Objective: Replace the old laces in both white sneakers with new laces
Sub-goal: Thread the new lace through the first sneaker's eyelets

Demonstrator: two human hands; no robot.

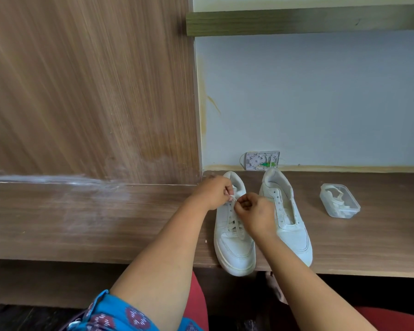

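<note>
Two white sneakers sit side by side on the wooden ledge [129, 223], toes toward the person. Landmark: the laced sneaker [233, 244]. Over its top eyelets, the left hand [213, 191] pinches a lace [234, 223] end, fingers curled tight; the right hand [255, 215] closes on the other end, just beside it. Right of that shoe, the unlaced sneaker [289, 225] stands with bare eyelets. Farther right, well apart, a clear plastic container [339, 201] holds pale laces.
</note>
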